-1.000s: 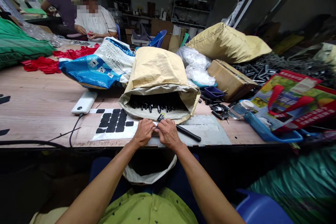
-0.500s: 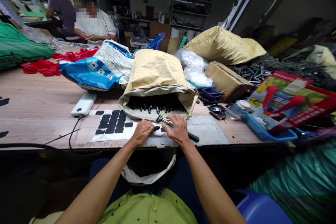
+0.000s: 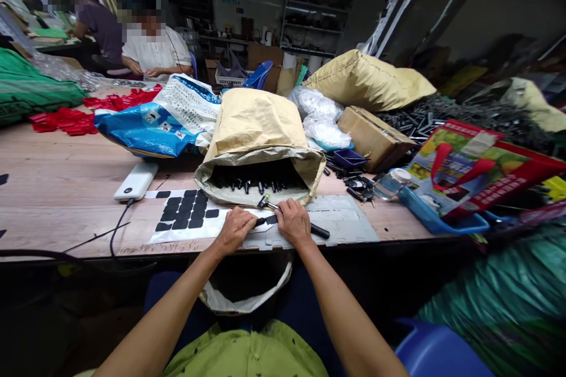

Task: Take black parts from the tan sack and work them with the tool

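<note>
My left hand (image 3: 235, 230) is closed on a small black part (image 3: 260, 221) above the table's front edge. Close beside it, my right hand (image 3: 292, 221) has its fingers bent together over the handle of a small hammer (image 3: 319, 231); what its fingertips pinch is hidden. The hammer lies on a grey board (image 3: 345, 221). Behind both hands, a tan sack (image 3: 260, 121) lies with its mouth towards me, several black parts (image 3: 246, 185) inside. To the left, black rounded pads (image 3: 183, 211) stick on a white sheet (image 3: 168, 237).
A white power bank (image 3: 136, 181) with a cable lies left. Beyond are a blue-white bag (image 3: 150, 129) and red pieces (image 3: 64, 122). On the right stand a cardboard box (image 3: 375, 135), a jar (image 3: 391, 184) and a blue tray (image 3: 424, 218). Two people sit at the back left.
My right hand's fingers, spread before, are now drawn together beside the black part. The view has shifted slightly, and the hammer and sack keep their places on the table.
</note>
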Demonstrator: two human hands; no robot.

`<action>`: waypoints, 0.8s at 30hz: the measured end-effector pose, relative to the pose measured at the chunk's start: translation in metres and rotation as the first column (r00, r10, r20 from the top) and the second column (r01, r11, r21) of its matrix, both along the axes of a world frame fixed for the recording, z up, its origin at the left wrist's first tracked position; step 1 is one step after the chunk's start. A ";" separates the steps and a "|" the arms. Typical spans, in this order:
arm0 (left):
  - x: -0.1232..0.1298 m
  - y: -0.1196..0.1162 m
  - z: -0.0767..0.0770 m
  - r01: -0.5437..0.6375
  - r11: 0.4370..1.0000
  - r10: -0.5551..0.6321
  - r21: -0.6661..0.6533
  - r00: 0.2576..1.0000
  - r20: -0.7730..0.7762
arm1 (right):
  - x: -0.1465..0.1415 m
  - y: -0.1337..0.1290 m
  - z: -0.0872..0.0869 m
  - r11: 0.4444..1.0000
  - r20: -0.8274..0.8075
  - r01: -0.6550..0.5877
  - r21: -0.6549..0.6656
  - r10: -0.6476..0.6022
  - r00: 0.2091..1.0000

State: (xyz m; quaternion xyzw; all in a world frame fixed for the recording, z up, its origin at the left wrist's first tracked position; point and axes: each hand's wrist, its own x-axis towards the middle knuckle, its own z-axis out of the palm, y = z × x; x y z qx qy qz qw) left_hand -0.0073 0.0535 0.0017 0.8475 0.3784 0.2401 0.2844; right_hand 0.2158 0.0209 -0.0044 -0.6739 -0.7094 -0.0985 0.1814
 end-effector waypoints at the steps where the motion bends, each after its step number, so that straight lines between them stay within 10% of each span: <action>1: -0.002 -0.012 0.002 0.031 0.999 -0.031 0.013 1.000 -0.003 | 0.000 0.000 0.000 1.000 -0.004 -0.001 0.002 0.001 1.000; 6: -0.017 -0.081 -0.010 0.209 0.970 -0.227 -0.122 0.962 -0.154 | 0.000 0.000 -0.001 1.000 -0.018 0.000 0.009 0.001 1.000; 16: -0.017 -0.088 -0.080 -0.301 0.903 -0.033 -0.306 0.661 -0.750 | 0.000 -0.001 -0.004 1.000 -0.014 0.007 0.027 -0.007 1.000; 20: -0.017 -0.087 -0.069 -0.264 0.911 -0.064 -0.317 0.669 -0.741 | 0.000 -0.002 -0.003 1.000 -0.016 0.014 0.025 -0.013 1.000; 24: -0.014 -0.072 -0.029 -0.099 0.888 -0.173 -0.449 0.834 -0.525 | -0.001 -0.002 -0.002 1.000 -0.014 0.012 0.024 -0.012 1.000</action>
